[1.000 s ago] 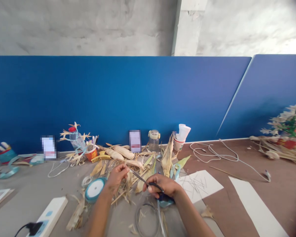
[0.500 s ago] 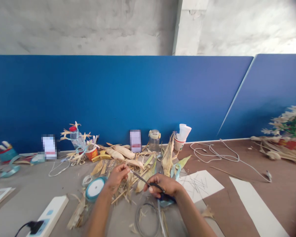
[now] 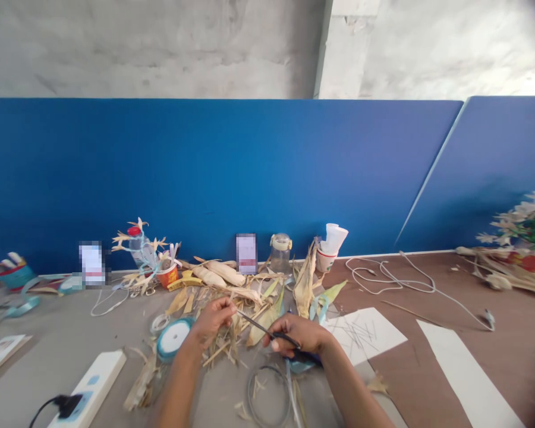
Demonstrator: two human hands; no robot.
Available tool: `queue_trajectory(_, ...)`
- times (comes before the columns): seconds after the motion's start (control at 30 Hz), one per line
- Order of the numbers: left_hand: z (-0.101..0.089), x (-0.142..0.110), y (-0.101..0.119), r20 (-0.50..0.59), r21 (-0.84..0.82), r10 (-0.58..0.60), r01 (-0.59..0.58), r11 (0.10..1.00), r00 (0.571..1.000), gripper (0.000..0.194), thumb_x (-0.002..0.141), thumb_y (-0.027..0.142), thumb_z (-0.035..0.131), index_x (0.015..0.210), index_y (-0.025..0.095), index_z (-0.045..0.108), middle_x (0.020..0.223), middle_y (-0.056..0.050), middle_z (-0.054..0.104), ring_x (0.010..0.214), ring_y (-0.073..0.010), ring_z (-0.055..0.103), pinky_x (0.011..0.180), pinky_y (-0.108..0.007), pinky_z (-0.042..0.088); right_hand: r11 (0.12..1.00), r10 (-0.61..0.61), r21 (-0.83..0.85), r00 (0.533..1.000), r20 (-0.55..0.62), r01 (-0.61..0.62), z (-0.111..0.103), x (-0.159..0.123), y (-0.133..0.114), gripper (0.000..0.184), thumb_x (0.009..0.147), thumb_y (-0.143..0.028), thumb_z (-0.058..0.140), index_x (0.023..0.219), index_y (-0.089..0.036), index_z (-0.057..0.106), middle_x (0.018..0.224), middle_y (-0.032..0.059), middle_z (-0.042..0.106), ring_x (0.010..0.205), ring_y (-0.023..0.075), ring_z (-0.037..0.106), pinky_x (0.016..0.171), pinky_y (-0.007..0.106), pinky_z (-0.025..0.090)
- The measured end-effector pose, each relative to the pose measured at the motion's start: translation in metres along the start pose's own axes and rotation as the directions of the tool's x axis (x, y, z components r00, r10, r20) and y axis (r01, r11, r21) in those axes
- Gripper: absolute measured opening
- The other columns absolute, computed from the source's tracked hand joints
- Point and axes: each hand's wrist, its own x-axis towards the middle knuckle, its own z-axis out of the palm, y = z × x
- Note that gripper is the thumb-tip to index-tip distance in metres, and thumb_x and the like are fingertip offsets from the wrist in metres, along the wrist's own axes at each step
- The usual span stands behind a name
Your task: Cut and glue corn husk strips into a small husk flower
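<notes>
Head: slim scissors (image 3: 258,325) in right hand (image 3: 298,334), papery husks (image 3: 304,286).

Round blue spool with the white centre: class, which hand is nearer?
Left: the left hand is just right of the spool; the right hand, holding dark scissors, is farther right.

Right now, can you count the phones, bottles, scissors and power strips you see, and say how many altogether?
Phones: 2 (left phone, middle phone)
Bottles: 2 (red-capped bottle, pale-lidded bottle)
Scissors: 1 pair, in the right hand
Power strip: 1
Total: 6
</notes>
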Motion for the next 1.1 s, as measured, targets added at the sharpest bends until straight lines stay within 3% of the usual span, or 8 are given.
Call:
queue_trajectory(0.5,0.0020,0.0005,0.0008,-0.003,0.015,0.032,-0.032,0.999,0.999,0.028,0.060,0.036,0.072,0.057,0.017,0.052,0.048,0.007,0.044,0.046,-0.0075,0.039,0.049,-0.021,0.028,1.000,0.017,0.016,1.000,0.018,-0.017,-0.0008,0.0005,0.0023,0.040,0.068,-0.045,0.068,0.089,-0.010,0.069,0.044,-0.0072,0.047,0.040,0.0054,0.035,0.043,0.019,0.025)
queue_trajectory(1.1,-0.0013,0.0026,-0.0016,-0.005,0.003,0.015,-0.015,1.000,1.000,0.027,0.057,0.035,0.073,0.056,0.017,0.053,0.050,0.007,0.043,0.046,-0.0075,0.038,0.049,-0.022,0.029,0.991,0.060,-0.117,0.998,-0.013,-0.061,0.0000,-0.0025,-0.0036,0.041,0.067,-0.050,0.069,0.084,-0.012,0.068,0.043,-0.0073,0.044,0.043,0.0073,0.036,0.045,0.020,0.028)
